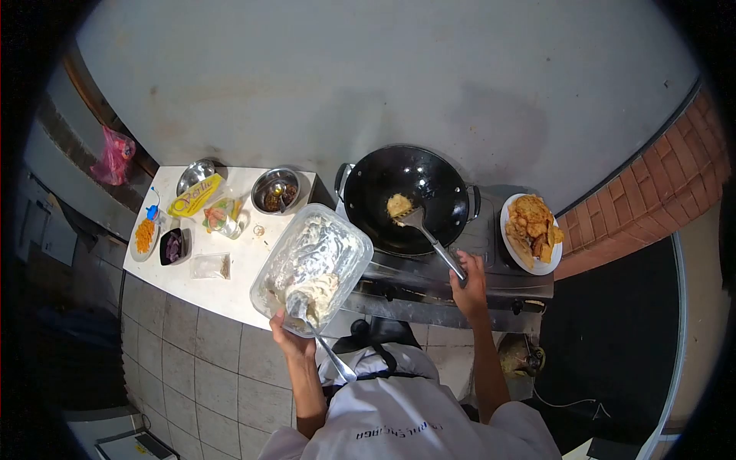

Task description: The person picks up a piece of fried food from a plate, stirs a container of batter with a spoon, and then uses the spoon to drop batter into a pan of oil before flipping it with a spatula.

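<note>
My left hand (291,337) grips the near edge of a clear plastic tub (345,238), tilted in front of me. Pale batter (323,291) lies in its lower part, with a metal spoon (334,356) whose handle sticks out toward me. My right hand (469,287) is closed round the handle of a slotted spatula (441,249). The spatula's head rests inside the black wok (429,172), against a small golden fritter (399,205). The wok sits on the stove (491,268).
A white plate of fried pieces (530,222) stands right of the wok. On the white table (245,287) at left are metal bowls (272,180), a yellow packet (194,195), a dark bowl (175,238) and a plate of orange pieces (144,236). A brick ledge (636,192) runs along the right.
</note>
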A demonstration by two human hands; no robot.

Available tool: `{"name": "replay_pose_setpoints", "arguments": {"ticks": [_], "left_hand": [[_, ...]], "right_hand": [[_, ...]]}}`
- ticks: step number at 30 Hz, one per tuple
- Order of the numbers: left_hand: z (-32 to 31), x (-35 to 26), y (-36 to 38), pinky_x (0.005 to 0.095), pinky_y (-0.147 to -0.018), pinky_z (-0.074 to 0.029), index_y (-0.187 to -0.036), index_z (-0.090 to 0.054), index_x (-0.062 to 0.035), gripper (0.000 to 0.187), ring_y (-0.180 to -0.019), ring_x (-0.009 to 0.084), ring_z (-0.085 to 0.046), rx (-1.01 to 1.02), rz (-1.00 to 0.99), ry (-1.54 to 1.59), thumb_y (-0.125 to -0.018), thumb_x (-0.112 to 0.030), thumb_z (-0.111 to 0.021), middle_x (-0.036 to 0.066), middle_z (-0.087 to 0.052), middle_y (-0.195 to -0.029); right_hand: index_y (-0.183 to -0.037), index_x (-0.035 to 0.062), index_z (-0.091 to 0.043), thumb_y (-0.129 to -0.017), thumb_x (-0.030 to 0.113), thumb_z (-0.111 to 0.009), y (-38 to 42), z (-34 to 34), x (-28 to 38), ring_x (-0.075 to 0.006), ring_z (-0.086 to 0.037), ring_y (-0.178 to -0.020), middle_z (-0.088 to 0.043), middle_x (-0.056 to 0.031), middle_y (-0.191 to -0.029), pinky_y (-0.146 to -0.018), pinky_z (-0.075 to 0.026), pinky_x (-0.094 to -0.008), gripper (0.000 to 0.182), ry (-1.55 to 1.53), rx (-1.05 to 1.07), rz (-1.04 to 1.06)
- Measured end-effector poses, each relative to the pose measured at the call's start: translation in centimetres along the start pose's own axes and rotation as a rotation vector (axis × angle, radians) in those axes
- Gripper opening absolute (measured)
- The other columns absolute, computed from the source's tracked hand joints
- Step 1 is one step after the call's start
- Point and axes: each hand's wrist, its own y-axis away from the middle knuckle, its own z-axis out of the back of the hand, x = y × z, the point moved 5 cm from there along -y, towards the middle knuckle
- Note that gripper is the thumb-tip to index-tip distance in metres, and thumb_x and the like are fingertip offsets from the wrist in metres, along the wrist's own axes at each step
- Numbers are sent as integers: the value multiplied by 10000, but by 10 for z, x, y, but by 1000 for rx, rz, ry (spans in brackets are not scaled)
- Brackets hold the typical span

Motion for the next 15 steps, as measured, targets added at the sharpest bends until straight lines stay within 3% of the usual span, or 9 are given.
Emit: {"name": "replay_pose_setpoints", "arguments": {"ticks": [4, 7, 13, 15], "left_hand": [[1, 0, 1, 422, -927, -456, -1345, -359, -17, 667, -1138, 288, -508, 29, 19, -14, -803, -362, -536, 151, -490, -1270], [2, 0, 1, 419, -924, -457, -1345, -359, -16, 665, -1131, 287, -511, 27, 40, -33, -805, -362, -533, 151, -493, -1262], [4, 6, 2, 406, -884, -469, -1330, -378, -11, 689, -1086, 291, -535, -6, 111, -82, -789, -403, -545, 154, -519, -1214], [7, 11, 1, 402, -864, -472, -1319, -391, -9, 684, -1061, 291, -545, 9, 160, -70, -791, -418, -539, 154, -526, -1202]], "right_hand": [[-1181, 33, -521, -802, -44, -596, 3, 12, 12, -231, -535, -934, -490, -125, -1051, -815, -450, -316, 394, 77, -64, 32], [-1213, 47, -507, -820, -17, -584, 6, 20, 24, -298, -520, -1026, -479, -166, -1145, -852, -447, -371, 406, 62, -79, -13], [-1136, 28, -555, -826, -24, -580, 21, 30, 62, -236, -565, -926, -555, -138, -1046, -799, -462, -328, 315, -12, -114, -13], [-1080, 19, -580, -835, -10, -597, 32, 25, 77, -187, -581, -820, -594, -107, -958, -740, -467, -299, 247, -245, 16, -25]]}}
